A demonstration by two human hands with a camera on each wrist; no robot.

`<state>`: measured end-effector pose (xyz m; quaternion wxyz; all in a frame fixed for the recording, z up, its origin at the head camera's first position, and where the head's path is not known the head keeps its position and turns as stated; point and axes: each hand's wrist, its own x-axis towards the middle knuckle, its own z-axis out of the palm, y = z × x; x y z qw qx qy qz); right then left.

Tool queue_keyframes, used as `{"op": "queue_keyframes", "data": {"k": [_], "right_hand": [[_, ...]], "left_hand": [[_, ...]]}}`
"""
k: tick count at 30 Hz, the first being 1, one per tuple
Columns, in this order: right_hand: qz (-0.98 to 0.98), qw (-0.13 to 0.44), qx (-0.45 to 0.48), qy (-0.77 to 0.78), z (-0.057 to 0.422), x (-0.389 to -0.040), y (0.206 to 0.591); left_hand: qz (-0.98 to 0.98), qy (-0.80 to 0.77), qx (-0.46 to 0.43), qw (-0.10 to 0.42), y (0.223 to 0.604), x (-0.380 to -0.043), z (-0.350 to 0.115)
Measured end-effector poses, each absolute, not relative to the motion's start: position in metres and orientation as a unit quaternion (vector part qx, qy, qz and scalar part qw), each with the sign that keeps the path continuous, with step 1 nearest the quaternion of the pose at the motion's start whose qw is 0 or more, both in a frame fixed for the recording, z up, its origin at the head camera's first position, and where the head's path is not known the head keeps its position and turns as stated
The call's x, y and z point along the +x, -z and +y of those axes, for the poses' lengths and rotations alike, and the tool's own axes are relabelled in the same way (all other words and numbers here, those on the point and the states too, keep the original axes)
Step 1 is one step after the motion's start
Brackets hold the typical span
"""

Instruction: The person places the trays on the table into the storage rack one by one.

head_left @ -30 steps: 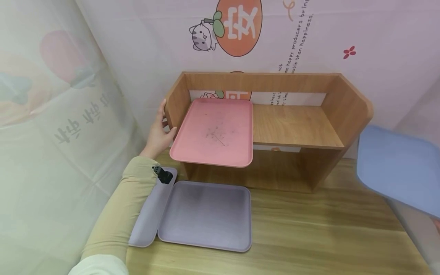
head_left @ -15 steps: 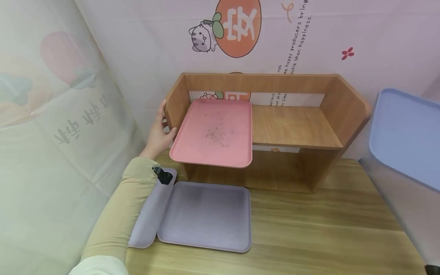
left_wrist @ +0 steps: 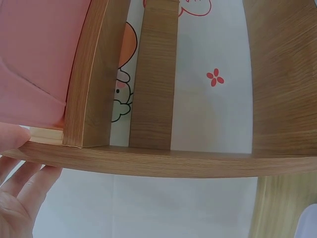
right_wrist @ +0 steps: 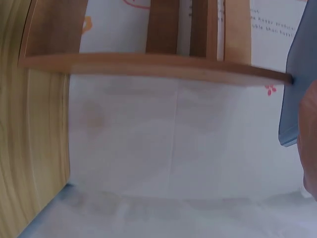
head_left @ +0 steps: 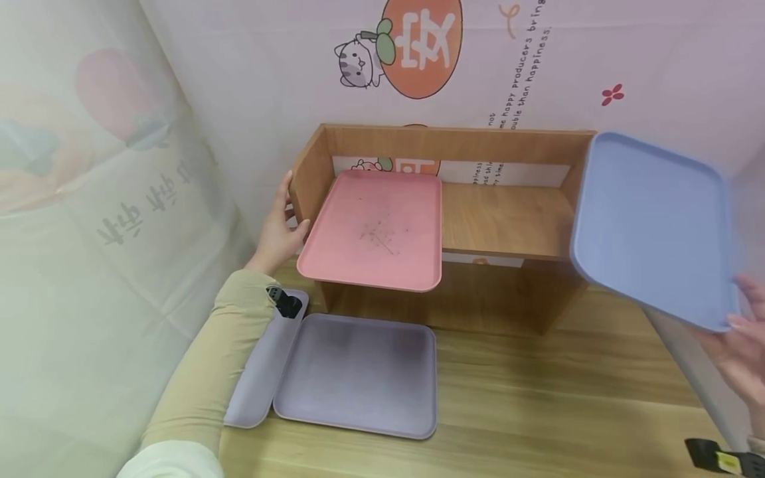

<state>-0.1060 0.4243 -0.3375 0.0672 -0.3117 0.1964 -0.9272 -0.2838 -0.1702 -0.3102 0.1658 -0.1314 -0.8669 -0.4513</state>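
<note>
My left hand (head_left: 279, 232) grips the left side panel of a two-tier wooden desk shelf (head_left: 508, 212). In the left wrist view its thumb and fingers (left_wrist: 37, 186) lie on either side of the panel edge. A pink tray (head_left: 373, 232) lies on the left of the upper tier, its front overhanging the edge. My right hand (head_left: 741, 345) holds a blue tray (head_left: 657, 226) by its lower right corner. That tray is raised and tilted, covering the shelf's right side panel in the head view. In the right wrist view, the blue tray (right_wrist: 296, 99) appears close to the panel's end.
A lavender tray (head_left: 358, 375) lies on the wooden table (head_left: 538, 398) before the shelf. Another lavender tray (head_left: 263, 378) lies left of it, partly under my left forearm. Printed cloth (head_left: 269, 66) hangs behind and at the left. The table's right edge runs below the blue tray.
The blue tray rose at the right, then swung left toward the shelf's right side, bringing my right hand into view. My left hand still grips the panel; the pink and lavender trays stay put.
</note>
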Motion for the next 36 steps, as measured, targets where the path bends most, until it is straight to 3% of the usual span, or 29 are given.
{"op": "queue_keyframes", "data": {"k": [5, 11, 29, 36], "right_hand": [[0.206, 0.15, -0.379, 0.89, 0.4, -0.111, 0.327], [0.246, 0.134, -0.387, 0.878, 0.378, -0.115, 0.33], [0.245, 0.204, -0.382, 0.868, 0.351, -0.127, 0.361], [0.289, 0.193, -0.358, 0.867, 0.352, -0.131, 0.372]], "left_hand": [[-0.867, 0.451, -0.133, 0.164, 0.308, -0.284, -0.171], [-0.866, 0.454, -0.133, 0.162, 0.309, -0.284, -0.173], [-0.863, 0.456, -0.139, 0.168, 0.312, -0.284, -0.173], [-0.863, 0.451, -0.145, 0.174, 0.312, -0.285, -0.172]]}}
